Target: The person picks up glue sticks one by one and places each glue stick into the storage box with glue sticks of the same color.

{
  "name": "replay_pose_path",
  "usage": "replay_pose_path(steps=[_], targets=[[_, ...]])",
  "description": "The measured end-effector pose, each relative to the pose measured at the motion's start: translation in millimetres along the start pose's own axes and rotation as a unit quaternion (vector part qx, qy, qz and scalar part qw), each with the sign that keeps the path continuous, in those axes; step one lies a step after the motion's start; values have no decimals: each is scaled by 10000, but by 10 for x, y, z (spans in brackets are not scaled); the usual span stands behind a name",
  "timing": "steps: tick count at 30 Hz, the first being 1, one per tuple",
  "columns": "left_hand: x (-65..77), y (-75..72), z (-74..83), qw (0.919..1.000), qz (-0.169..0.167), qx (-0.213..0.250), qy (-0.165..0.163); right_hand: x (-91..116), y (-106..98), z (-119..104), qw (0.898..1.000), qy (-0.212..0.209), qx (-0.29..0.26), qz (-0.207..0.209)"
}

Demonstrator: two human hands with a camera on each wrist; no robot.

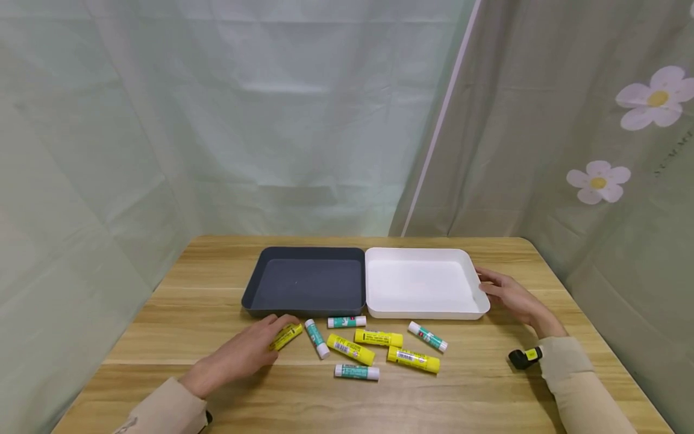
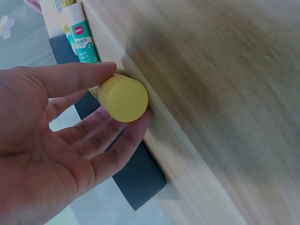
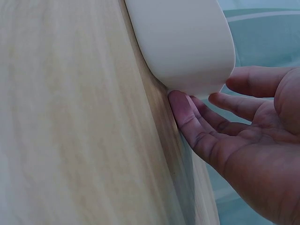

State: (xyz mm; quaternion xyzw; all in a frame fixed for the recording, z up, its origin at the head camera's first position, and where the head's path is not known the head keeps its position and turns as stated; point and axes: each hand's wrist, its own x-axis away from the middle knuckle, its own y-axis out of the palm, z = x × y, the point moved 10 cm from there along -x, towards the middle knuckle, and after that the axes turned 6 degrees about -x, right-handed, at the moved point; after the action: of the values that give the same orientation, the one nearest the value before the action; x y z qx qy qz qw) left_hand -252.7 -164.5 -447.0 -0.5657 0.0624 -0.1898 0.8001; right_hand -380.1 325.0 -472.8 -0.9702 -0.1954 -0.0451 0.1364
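- Head view: your left hand (image 1: 241, 351) holds a yellow glue stick (image 1: 285, 337) at or just above the table (image 1: 260, 407), in front of the dark tray (image 1: 309, 286). It looks light and stiff; take it mid-barrel for balance.
- Left wrist view: your left grip is clamped on that stick, thumb on one side, fingers curved round the other. The smooth barrel may roll or slip, so gentle, even pressure should do.
- Right wrist view: your right grip is spread, fingers touching the white tray (image 1: 423, 283) at a rounded corner. It looks light, rigid and slick; handle it by the wall near the rim.
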Motion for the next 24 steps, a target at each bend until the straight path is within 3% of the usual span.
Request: replay_pose_path(steps=[5,9,17,24], targets=[[-8,-61,15,9996,74,49,253,7,-20,-4,10000,-1,51,24],[-21,-168,73,9975,138,373,592,14,-28,9,10000,10,53,32],[-126,-388,300,9856,361,759,1470,21,-42,22,9999,1,79,94],[-328,-464,348,9842,310,744,1576,1,-22,17,10000,8,61,49]])
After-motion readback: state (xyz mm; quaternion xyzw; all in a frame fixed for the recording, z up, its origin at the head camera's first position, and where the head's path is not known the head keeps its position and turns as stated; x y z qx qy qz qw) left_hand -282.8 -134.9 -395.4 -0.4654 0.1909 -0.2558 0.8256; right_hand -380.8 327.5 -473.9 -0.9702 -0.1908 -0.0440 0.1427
